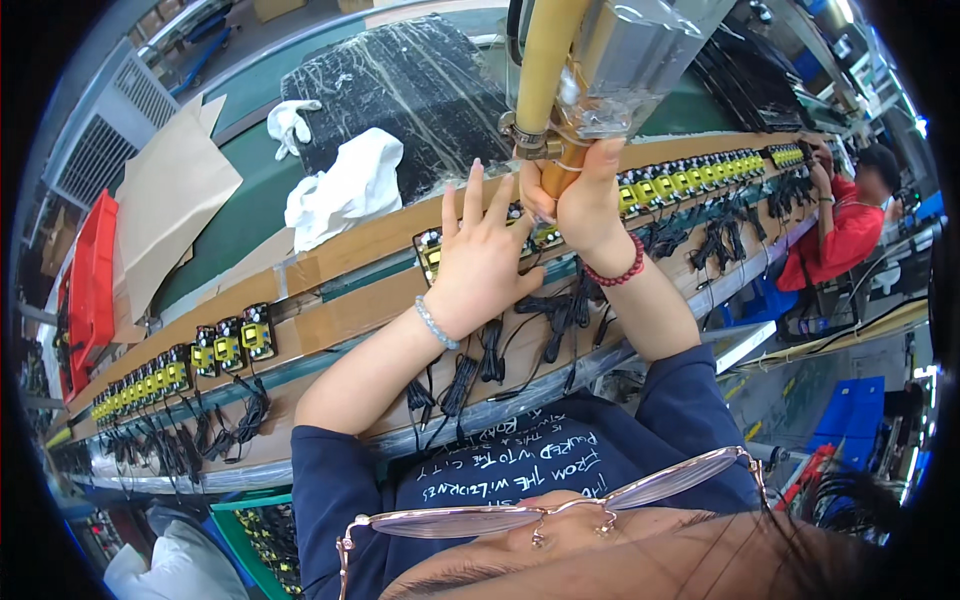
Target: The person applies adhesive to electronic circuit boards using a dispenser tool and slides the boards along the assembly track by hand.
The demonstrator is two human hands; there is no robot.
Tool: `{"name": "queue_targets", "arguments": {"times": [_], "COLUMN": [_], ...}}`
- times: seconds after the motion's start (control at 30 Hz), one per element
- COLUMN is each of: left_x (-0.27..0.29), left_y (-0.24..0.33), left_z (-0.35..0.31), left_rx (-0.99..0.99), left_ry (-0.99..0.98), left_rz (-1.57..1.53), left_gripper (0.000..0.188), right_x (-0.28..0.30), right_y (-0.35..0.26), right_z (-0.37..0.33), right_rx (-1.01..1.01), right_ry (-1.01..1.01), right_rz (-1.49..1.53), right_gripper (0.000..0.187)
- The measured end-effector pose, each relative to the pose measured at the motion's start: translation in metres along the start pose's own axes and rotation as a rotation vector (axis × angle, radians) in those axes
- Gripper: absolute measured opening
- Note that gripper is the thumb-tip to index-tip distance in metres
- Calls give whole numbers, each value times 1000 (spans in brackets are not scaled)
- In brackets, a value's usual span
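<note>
My right hand [592,205] is wrapped round the amber nozzle [566,165] of a hanging dispenser, just below a pale yellow hose [548,70] with a metal clamp [532,140]. Its tip is hidden behind my fingers. Beside it, my left hand [480,262] lies with fingers spread over a small circuit board [430,250] with yellow parts; whether it presses on the board I cannot tell. More boards [690,180] stand in a tight row to the right, along a cardboard-covered ledge. Black bundled cables [565,312] hang from them toward me.
Further boards [228,342] line the ledge at left. Behind lie a white cloth [345,190], a white glove [290,125] and a scuffed black sheet [400,90]. A red bin [92,290] and cardboard [175,200] stand far left. A co-worker in red [850,235] works at right.
</note>
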State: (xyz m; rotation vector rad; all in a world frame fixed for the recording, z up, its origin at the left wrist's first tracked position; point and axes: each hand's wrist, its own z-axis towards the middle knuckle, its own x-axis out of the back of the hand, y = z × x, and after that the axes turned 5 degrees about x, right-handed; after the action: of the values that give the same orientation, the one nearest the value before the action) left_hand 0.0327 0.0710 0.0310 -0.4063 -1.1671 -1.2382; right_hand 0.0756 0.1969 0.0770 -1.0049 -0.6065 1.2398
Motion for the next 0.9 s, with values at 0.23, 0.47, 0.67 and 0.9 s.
{"name": "queue_targets", "arguments": {"times": [0.23,0.47,0.67,0.9], "left_x": [-1,-2,-4,-6], "left_y": [-1,-2,-3,-3], "left_z": [2,3,2,2], "left_rx": [30,31,0,4], "left_ry": [-93,-113,-69,-71], "left_rz": [19,16,61,45], "left_gripper": [52,49,48,47], "right_x": [11,11,8,11], "right_y": [3,2,-1,-6], "right_z": [-1,-2,-3,-3], "right_rx": [42,71,73,48], "right_ry": [-21,6,10,-26], "right_rz": [100,56,62,38], "right_gripper": [66,69,70,71]}}
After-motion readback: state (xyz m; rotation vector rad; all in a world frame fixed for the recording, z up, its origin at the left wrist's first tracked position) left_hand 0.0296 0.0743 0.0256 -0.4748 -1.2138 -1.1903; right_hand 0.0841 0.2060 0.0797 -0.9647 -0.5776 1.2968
